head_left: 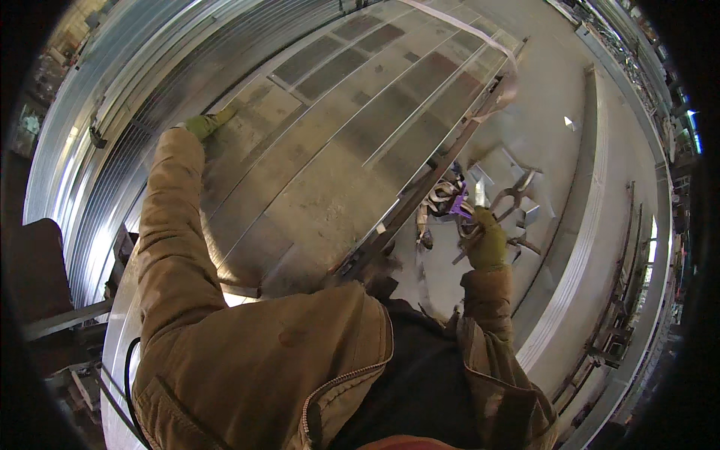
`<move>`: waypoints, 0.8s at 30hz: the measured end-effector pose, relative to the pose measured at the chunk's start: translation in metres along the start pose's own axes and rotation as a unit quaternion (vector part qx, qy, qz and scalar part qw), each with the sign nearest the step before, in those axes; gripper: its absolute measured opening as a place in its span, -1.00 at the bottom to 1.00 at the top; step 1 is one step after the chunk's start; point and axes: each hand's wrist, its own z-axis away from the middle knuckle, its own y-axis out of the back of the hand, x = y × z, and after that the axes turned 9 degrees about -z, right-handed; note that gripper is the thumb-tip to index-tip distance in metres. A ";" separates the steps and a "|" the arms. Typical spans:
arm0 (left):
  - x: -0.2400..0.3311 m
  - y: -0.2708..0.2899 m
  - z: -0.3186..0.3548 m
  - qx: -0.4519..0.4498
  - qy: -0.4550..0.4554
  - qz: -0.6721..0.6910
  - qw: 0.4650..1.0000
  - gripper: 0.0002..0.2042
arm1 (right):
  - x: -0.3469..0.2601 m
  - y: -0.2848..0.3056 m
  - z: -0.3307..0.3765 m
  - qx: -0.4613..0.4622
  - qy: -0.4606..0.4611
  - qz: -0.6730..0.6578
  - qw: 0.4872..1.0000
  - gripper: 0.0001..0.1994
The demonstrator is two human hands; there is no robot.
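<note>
My left hand [206, 124], in a green work glove, lies with fingers stretched out on the left edge of a stack of flat, dusty grey panels [322, 187]. To the right of the stack, my gloved right hand [487, 238] is closed around part of a bunched ratchet strap [435, 201]. A purple ratchet buckle [459, 205] shows just beyond its fingers. Exactly what the palm grips is hidden. Right beside that hand is a brown, branching metal piece [516, 193].
Long silvery metal profiles [135, 97] lie along the left. A pale strap [457, 24] crosses the stack's far end. A dark bar [450, 156] runs along its right edge. Bent metal scraps [495, 166] lie on the floor, and a long pale beam [577, 277] stretches along the right.
</note>
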 end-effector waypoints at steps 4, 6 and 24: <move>-0.022 0.014 -0.028 0.016 -0.050 0.130 0.990 -0.45 | -0.028 0.004 0.022 -0.001 0.012 0.007 1.000 -0.90; -0.027 0.029 -0.044 0.049 -0.100 0.094 0.989 -0.45 | -0.065 0.022 0.046 0.020 0.089 -0.034 0.995 -0.92; 0.058 -0.174 0.231 0.363 -0.540 -0.559 0.515 -0.66 | -0.379 0.214 0.301 0.355 0.538 0.069 0.762 -0.59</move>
